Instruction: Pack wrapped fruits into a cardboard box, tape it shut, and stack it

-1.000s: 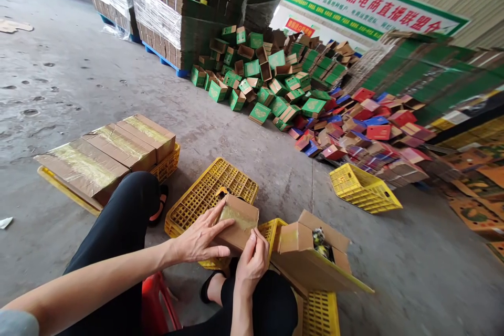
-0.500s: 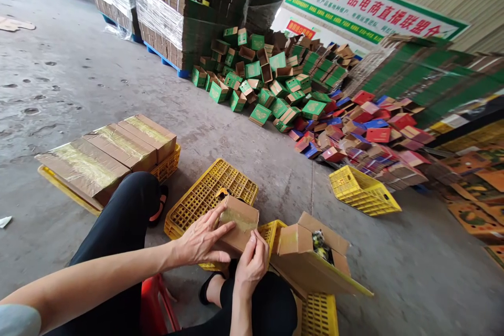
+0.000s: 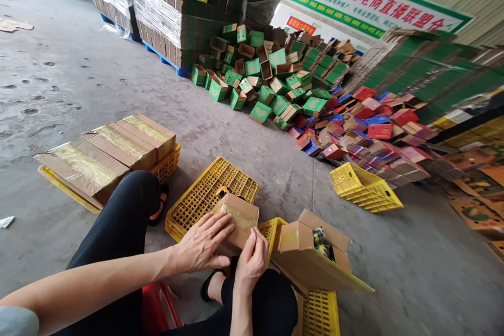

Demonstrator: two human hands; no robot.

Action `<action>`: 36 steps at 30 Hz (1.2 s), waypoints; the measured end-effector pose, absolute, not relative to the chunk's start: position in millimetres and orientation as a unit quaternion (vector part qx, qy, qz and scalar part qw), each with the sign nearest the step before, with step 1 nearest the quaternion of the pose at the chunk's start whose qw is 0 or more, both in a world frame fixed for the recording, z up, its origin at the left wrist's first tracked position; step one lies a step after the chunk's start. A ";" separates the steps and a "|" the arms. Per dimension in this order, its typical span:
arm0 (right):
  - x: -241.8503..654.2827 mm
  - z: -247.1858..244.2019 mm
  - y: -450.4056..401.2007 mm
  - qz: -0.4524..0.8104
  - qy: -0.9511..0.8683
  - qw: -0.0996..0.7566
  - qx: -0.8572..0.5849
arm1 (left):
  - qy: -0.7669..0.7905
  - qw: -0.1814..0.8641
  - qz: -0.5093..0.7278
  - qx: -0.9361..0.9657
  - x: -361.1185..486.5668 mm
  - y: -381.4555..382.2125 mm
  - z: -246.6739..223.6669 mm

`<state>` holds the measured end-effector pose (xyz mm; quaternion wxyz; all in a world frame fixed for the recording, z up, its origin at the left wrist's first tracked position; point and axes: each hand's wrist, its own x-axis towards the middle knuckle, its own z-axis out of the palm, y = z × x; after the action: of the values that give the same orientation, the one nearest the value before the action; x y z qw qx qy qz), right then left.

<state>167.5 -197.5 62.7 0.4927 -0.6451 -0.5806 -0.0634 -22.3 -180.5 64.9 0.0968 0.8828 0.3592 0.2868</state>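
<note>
Apparently, both hands touch a taped cardboard box.

Grey floor — yellow crates

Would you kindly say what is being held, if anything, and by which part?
The small taped box: the right hand pinches at its right edge; the left hand lies on its top.

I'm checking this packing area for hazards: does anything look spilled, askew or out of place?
Yes. Green boxes and red and blue boxes lie jumbled on the floor at odd angles, unlike the wrapped stack. A white scrap lies loose at far left. The held carton shows no plain damage.
</note>
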 end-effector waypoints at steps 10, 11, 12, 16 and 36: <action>168.3 62.6 -198.0 -0.052 -0.587 0.500 -0.635 | 0.345 0.088 0.260 0.897 7.8 -153.6 71.6; 169.1 62.2 -198.2 -0.050 -0.589 0.500 -0.633 | 0.337 0.091 0.254 0.902 9.2 -153.1 71.4; 170.1 61.7 -198.5 -0.048 -0.593 0.500 -0.629 | 0.330 0.095 0.249 0.905 10.0 -152.7 71.1; 173.5 59.5 -200.5 -0.033 -0.618 0.492 -0.613 | 0.322 0.114 0.231 0.911 11.2 -151.3 69.1; 191.4 34.4 -206.5 0.171 -0.471 0.525 -0.688 | 0.398 0.573 0.376 0.610 -20.7 -188.4 32.1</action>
<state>191.4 -206.5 34.4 0.5251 -0.6879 -0.4711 0.1708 -20.7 -188.4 32.1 0.5731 0.6100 0.3977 0.3760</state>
